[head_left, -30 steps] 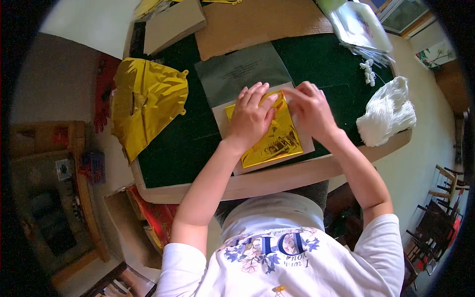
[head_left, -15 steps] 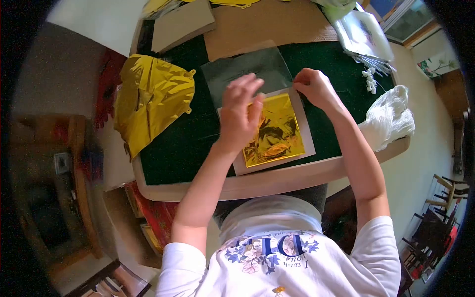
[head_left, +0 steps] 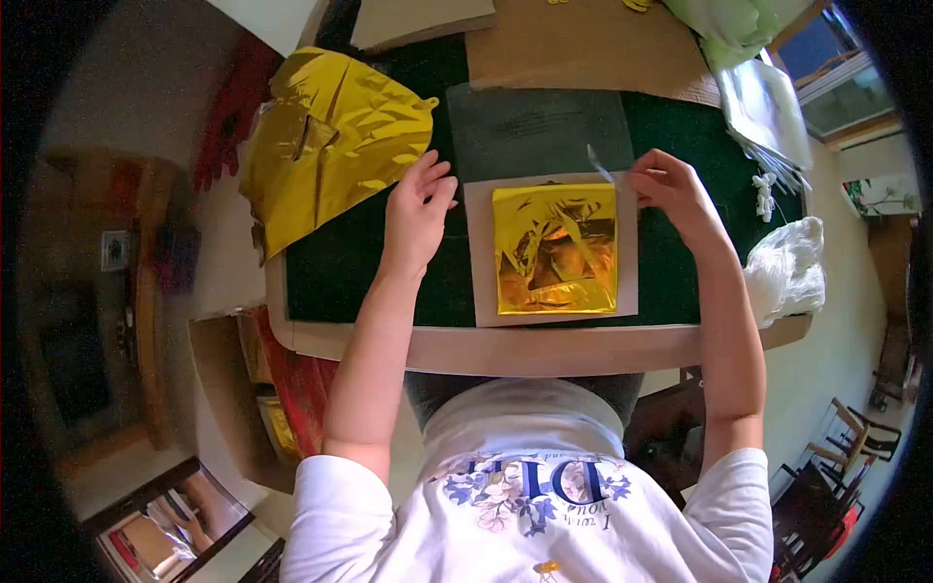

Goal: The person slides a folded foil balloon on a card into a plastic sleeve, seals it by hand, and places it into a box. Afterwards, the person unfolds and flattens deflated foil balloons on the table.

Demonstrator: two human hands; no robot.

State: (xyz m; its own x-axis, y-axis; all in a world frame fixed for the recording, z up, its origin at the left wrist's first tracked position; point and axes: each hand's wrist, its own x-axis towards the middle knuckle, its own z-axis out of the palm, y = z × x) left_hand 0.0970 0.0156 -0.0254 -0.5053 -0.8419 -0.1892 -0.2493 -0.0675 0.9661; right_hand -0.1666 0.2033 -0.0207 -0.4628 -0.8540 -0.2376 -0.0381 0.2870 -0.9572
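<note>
A folded gold foil packet [head_left: 556, 255] lies on a pale card [head_left: 483, 248] near the table's front edge. Above the card spreads a clear plastic flap [head_left: 539, 131], flat on the dark green tabletop. My right hand [head_left: 675, 199] is at the card's upper right corner, thumb and fingertips pinched together on a thin clear strip [head_left: 599, 163] that sticks out to the left. Left of the card, my left hand [head_left: 418, 214] hovers with fingers loosely bent and apart, holding nothing visible. Close beyond it lies a large gold foil sheet [head_left: 340, 146].
Brown cardboard [head_left: 583, 53] and a pale box [head_left: 418, 19] lie at the back. On the right are a stack of clear plastic bags [head_left: 768, 107], small white pieces [head_left: 764, 194] and a bundle of white string [head_left: 787, 272]. A pale green bag [head_left: 724, 29] sits at the back right.
My left hand has moved left, off the gold packet. The right hand has stayed by the card's corner, and a thin clear strip now shows at its fingertips. The camera view has shifted.
</note>
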